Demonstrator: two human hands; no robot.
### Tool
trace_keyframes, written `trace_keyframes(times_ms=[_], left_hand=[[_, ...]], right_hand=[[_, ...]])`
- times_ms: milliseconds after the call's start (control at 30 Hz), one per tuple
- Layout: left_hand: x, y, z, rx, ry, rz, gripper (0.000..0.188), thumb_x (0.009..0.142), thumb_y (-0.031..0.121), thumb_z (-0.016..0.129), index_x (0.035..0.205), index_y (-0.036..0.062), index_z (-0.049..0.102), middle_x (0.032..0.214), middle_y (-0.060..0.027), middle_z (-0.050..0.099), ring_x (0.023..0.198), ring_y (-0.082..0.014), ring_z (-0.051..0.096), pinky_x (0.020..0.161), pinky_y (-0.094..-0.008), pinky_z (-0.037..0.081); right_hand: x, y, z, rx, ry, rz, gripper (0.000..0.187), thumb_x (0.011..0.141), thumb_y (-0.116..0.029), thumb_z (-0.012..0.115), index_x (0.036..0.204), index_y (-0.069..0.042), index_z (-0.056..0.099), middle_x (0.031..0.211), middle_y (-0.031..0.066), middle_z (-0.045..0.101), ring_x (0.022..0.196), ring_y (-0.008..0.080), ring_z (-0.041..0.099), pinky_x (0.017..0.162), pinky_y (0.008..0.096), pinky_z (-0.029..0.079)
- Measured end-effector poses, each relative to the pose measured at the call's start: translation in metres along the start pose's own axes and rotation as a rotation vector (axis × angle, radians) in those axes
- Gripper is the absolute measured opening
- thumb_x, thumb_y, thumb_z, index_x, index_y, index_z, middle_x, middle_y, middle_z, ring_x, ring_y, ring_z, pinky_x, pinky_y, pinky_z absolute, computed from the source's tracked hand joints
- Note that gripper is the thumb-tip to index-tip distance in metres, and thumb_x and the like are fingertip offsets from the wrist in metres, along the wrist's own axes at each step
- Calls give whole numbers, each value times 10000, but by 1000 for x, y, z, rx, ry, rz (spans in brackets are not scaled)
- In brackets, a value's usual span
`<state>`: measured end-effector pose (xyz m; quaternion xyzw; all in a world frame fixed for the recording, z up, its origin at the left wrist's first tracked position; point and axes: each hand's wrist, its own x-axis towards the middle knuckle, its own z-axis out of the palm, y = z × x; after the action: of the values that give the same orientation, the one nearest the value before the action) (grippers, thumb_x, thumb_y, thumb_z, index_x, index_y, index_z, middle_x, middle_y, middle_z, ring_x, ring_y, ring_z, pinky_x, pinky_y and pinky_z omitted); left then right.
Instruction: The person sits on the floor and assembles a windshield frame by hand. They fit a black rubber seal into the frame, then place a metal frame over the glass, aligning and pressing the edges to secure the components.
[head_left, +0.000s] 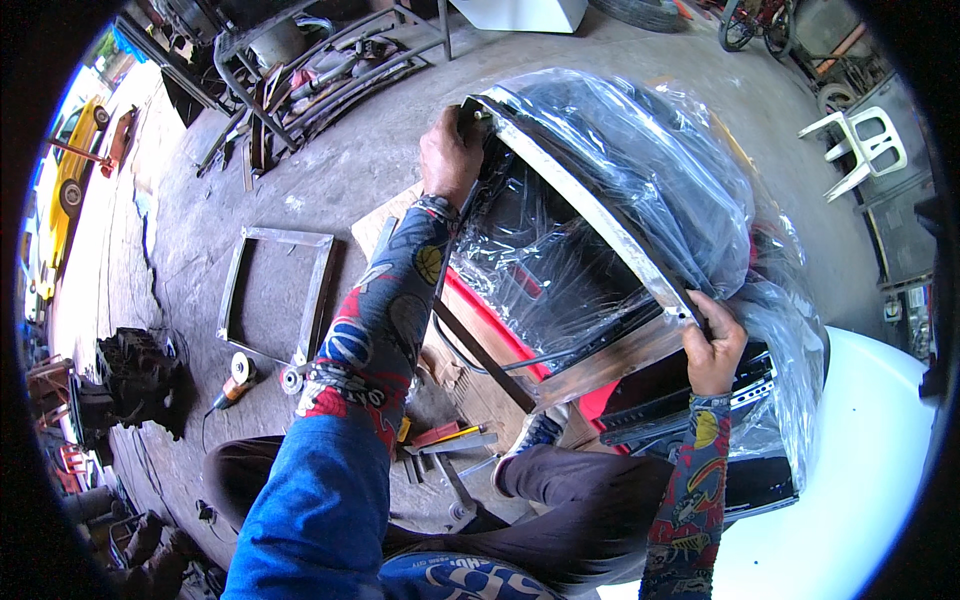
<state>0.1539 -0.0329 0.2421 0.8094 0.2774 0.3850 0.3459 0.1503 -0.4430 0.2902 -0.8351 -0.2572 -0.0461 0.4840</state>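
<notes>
Both of my hands hold a rectangular metal frame point(590, 220), tilted over a plastic-wrapped seat point(660, 150). My left hand point(452, 158) is closed round its far corner. At the near right corner, the fingers and thumb of my right hand point(714, 342) grip the same frame. One long side is bare and whitish; the side nearest me looks brown. Clear plastic film covers the dark seat and hangs down beside my right hand. A red edge point(490, 320) shows under the frame. My left forearm partly hides the frame's left side.
Another metal frame point(325, 285) lies on the concrete floor at left, with an angle grinder point(236, 383) near it. Hand tools point(450, 437) lie by my shoe point(540, 430). Scrap metal point(320, 95), a white chair point(868, 145) and a yellow car point(70, 190) stand farther off.
</notes>
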Motion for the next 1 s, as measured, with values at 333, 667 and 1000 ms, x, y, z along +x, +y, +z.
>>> trace_keyframes(times_ms=[333, 667, 1000], left_hand=[[-5, -5, -1, -87, -22, -8, 449, 852, 383, 706, 967, -42, 620, 876, -274, 667, 872, -445, 660, 762, -461, 514], [-8, -9, 7, -53, -9, 30, 505, 909, 465, 639, 1030, -23, 591, 892, -282, 657, 873, -448, 650, 759, -461, 496], [-7, -9, 8, -74, -17, 26, 441, 893, 398, 637, 968, -28, 551, 929, -292, 645, 903, -468, 620, 784, -510, 477]], right_hand=[[0, 2, 0, 7, -23, 17, 334, 745, 7, 577, 1057, 57, 685, 961, 132, 703, 888, 199, 658, 860, 328, 498], [1, 5, 1, -10, -22, -15, 339, 746, -2, 570, 1059, 60, 684, 971, 129, 698, 910, 207, 658, 885, 333, 490], [-1, 9, 1, 18, -25, 31, 346, 750, 6, 564, 1071, 63, 681, 971, 123, 693, 916, 207, 653, 895, 332, 485]])
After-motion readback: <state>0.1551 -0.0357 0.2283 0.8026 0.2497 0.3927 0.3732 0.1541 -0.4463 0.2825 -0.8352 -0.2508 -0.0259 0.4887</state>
